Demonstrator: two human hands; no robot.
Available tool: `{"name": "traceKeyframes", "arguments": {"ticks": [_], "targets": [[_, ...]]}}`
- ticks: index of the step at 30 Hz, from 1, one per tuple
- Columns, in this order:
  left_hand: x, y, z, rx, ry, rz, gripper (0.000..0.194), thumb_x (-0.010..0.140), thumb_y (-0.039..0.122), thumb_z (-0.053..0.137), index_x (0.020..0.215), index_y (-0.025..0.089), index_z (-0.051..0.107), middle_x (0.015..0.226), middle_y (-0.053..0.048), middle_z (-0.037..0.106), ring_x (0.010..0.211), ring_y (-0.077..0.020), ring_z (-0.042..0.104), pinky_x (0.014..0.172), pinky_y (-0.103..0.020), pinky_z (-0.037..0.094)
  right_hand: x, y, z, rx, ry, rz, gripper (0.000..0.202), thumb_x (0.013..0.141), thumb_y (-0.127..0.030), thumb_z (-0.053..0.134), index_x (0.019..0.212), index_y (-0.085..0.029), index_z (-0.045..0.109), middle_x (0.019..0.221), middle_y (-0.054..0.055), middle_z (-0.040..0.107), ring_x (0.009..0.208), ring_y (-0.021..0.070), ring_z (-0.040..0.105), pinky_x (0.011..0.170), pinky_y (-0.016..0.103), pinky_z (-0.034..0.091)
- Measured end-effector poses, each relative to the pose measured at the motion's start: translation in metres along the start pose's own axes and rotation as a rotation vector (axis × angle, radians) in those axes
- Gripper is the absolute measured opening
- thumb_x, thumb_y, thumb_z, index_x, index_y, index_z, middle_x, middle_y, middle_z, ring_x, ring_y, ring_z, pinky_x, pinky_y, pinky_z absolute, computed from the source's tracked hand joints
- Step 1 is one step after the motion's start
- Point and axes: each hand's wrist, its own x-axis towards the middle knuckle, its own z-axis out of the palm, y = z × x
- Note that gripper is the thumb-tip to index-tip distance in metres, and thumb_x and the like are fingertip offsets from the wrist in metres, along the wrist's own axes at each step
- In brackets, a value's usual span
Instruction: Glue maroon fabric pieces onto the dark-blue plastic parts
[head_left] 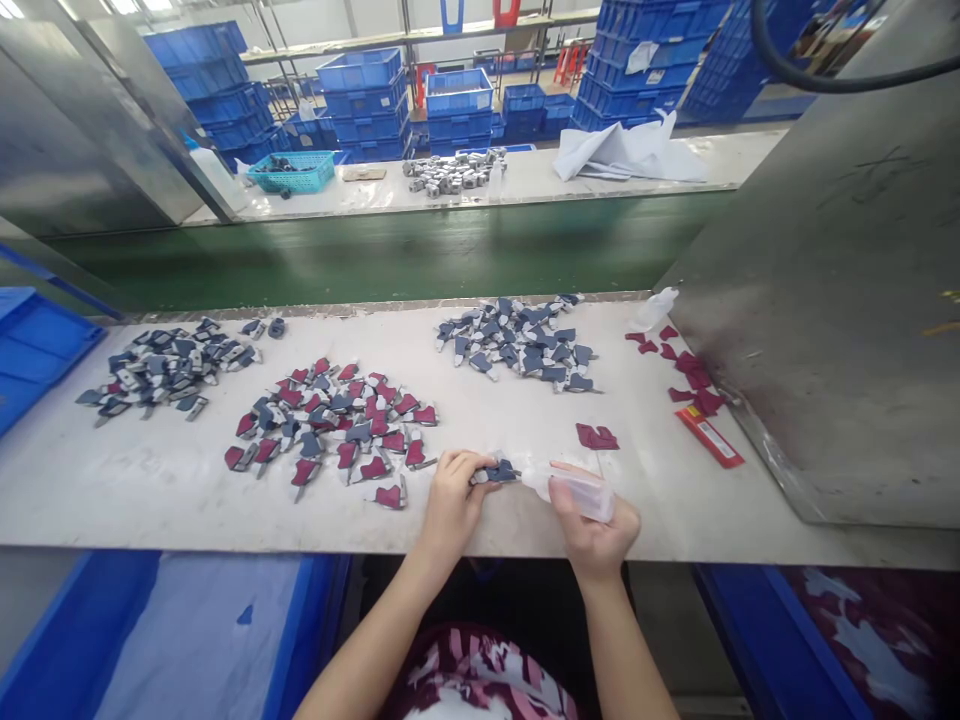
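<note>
Near the front edge of the table, my left hand (454,505) pinches a small dark blue and grey part (499,471). My right hand (600,530) is wrapped round a clear squeeze bottle (581,492), tilted with its nozzle toward that part; whether they touch I cannot tell. To the left lies a pile of grey parts with maroon and blue faces (337,420). Beyond my hands is a heap of blue-faced parts (525,340). A few maroon pieces (598,437) lie just past the bottle.
More grey-blue parts (169,365) are heaped at the far left. On the right lie loose maroon pieces (694,372), a red packet (709,436) and a metal panel (847,300). Behind a green conveyor belt (420,250), a ledge holds silvery parts (454,172) and a turquoise basket (292,175).
</note>
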Motion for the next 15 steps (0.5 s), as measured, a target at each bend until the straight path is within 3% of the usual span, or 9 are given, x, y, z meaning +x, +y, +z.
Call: {"name": "traceKeyframes", "arguments": {"ticks": [8, 15], "targets": [[0.0003, 0.0003, -0.0008, 0.001, 0.001, 0.013, 0.013, 0.088, 0.013, 0.065, 0.098, 0.021, 0.069, 0.094, -0.006, 0.074, 0.096, -0.0243, 0.061, 0.085, -0.040, 0.053, 0.0053, 0.0061, 0.0012, -0.060, -0.063, -0.131, 0.016, 0.084, -0.030, 0.072, 0.085, -0.014, 0.076, 0.077, 0.009, 0.078, 0.062, 0.0218, 0.073, 0.054, 0.029, 0.058], [0.0006, 0.0012, -0.0007, 0.001, -0.002, 0.008, 0.015, 0.087, 0.010, 0.067, 0.098, 0.021, 0.069, 0.095, -0.006, 0.074, 0.096, -0.0247, 0.061, 0.085, -0.040, 0.053, 0.0052, 0.0094, 0.0018, -0.073, -0.017, -0.109, 0.018, 0.084, -0.032, 0.073, 0.085, -0.014, 0.077, 0.079, 0.010, 0.078, 0.065, 0.0240, 0.075, 0.055, 0.030, 0.060]]}}
